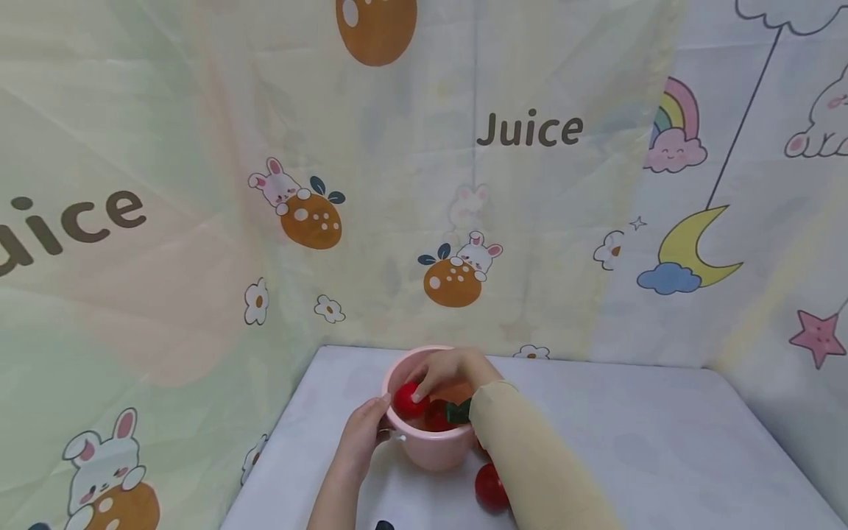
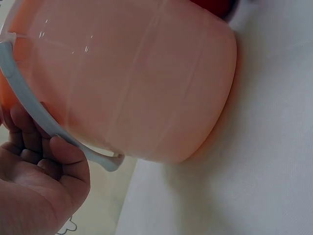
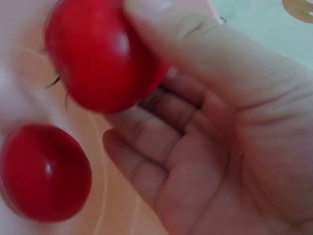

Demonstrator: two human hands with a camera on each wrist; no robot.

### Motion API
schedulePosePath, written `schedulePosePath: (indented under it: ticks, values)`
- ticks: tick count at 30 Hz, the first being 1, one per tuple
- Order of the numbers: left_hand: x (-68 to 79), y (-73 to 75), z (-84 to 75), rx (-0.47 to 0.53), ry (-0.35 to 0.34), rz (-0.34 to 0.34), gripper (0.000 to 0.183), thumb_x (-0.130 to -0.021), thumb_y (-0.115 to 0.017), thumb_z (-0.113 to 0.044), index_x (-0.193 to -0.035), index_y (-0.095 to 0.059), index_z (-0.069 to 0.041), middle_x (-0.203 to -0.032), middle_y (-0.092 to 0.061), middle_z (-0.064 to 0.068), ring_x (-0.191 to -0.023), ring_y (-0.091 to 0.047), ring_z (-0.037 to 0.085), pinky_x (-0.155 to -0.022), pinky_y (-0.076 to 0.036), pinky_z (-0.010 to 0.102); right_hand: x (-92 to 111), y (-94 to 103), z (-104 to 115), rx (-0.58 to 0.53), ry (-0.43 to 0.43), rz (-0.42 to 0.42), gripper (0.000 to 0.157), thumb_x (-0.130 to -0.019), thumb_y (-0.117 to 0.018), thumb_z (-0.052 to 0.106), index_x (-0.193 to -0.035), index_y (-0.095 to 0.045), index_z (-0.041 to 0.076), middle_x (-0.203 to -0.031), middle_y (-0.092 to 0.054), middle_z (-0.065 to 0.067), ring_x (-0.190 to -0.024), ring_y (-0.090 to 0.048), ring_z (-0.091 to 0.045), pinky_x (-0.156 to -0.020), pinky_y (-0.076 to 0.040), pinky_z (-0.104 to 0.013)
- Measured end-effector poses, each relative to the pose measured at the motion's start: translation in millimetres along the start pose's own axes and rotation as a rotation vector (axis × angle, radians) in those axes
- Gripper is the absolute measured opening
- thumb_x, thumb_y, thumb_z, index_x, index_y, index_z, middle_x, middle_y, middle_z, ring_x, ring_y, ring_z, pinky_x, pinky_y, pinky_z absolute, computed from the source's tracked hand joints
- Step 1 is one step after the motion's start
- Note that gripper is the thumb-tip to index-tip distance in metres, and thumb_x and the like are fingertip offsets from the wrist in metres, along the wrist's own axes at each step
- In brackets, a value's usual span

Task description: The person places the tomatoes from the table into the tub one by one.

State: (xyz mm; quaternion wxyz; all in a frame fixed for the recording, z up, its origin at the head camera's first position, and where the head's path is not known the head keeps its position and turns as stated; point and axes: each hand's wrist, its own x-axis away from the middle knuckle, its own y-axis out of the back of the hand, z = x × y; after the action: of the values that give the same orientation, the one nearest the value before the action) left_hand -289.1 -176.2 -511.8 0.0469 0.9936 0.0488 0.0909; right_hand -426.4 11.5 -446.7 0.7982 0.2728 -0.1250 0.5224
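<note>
A pink bucket (image 1: 437,450) with a grey handle (image 2: 36,105) stands on the table. My left hand (image 1: 363,430) grips its left rim, fingers curled beside the handle in the left wrist view. Reaching inside from the right, my right hand (image 1: 442,368) holds a red tomato (image 1: 411,400) between thumb and fingers. The right wrist view shows this tomato (image 3: 105,54) close up, with a second tomato (image 3: 46,172) lower in the bucket. Something dark green (image 1: 458,412) lies by the bucket's right inner wall, partly hidden by my right wrist.
Another tomato (image 1: 491,487) lies on the white table (image 1: 636,442) in front of the bucket, partly behind my right sleeve (image 1: 530,456). More red shows between bucket and sleeve. A small black object (image 1: 384,525) is at the bottom edge. Printed curtains (image 1: 530,191) enclose the table.
</note>
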Motion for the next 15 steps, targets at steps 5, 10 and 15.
schedulePosePath:
  ticks: [5, 10, 15]
  values:
    - [0.6, 0.9, 0.6, 0.003, -0.008, -0.001, 0.054, -0.097, -0.050, -0.056, -0.106, -0.065, -0.004, -0.097, -0.070, 0.009, -0.091, -0.061, 0.018, -0.081, -0.049, 0.030, -7.1, -1.5, -7.7, 0.038, -0.040, -0.033, 0.043, -0.080, -0.081, 0.021, -0.121, -0.069, 0.016, -0.117, -0.068, -0.002, -0.115, -0.056, -0.025, -0.096, -0.052, -0.050]
    - [-1.5, 0.7, 1.4, 0.006, -0.004, -0.002, 0.054, -0.097, -0.050, -0.055, -0.106, -0.066, -0.004, -0.098, -0.070, 0.010, -0.091, -0.062, 0.019, -0.082, -0.049, 0.030, -9.3, -2.0, -11.0, 0.045, -0.062, -0.024, 0.040, -0.082, -0.079, 0.018, -0.121, -0.069, 0.016, -0.115, -0.068, -0.003, -0.114, -0.057, -0.025, -0.096, -0.052, -0.050]
    - [-3.5, 0.6, 2.6, 0.008, -0.005, -0.004, 0.055, -0.098, -0.050, -0.055, -0.105, -0.065, -0.002, -0.092, -0.069, 0.007, -0.090, -0.061, 0.019, -0.081, -0.049, 0.031, -7.9, -2.2, -11.7, 0.064, -0.018, -0.045, 0.038, -0.086, -0.075, 0.020, -0.124, -0.069, 0.019, -0.118, -0.069, -0.002, -0.117, -0.055, -0.024, -0.101, -0.048, -0.052]
